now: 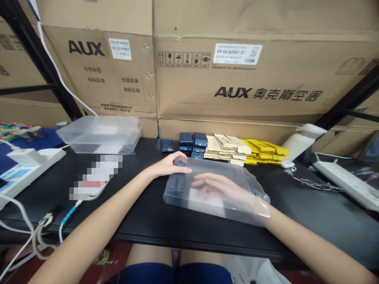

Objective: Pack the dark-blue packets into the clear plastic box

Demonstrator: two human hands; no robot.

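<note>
A clear plastic box (pixel 204 205) lies tilted on its side on the black table, its see-through wall facing me. My left hand (pixel 170 165) grips its upper left edge between thumb and fingers. Through the cloudy plastic, my right hand (pixel 217 187) shows inside the box, fingers stretched to the left and holding nothing I can see. Several dark blue packets (pixel 177 183) show behind or within the box's left end; which one I cannot tell. Just behind stand stacks of flat small packets: dark blue (pixel 199 140), cream (pixel 227 146) and yellow (pixel 263 151).
Two nested clear trays (pixel 97 138) stand at back left. A phone (pixel 99 179) on a cable lies before them, beside a white power strip (pixel 32 167). On the right are a tilted white bottle (pixel 302 142), glasses (pixel 314 182) and another power strip (pixel 349 183). Cardboard boxes (pixel 189 83) wall the back.
</note>
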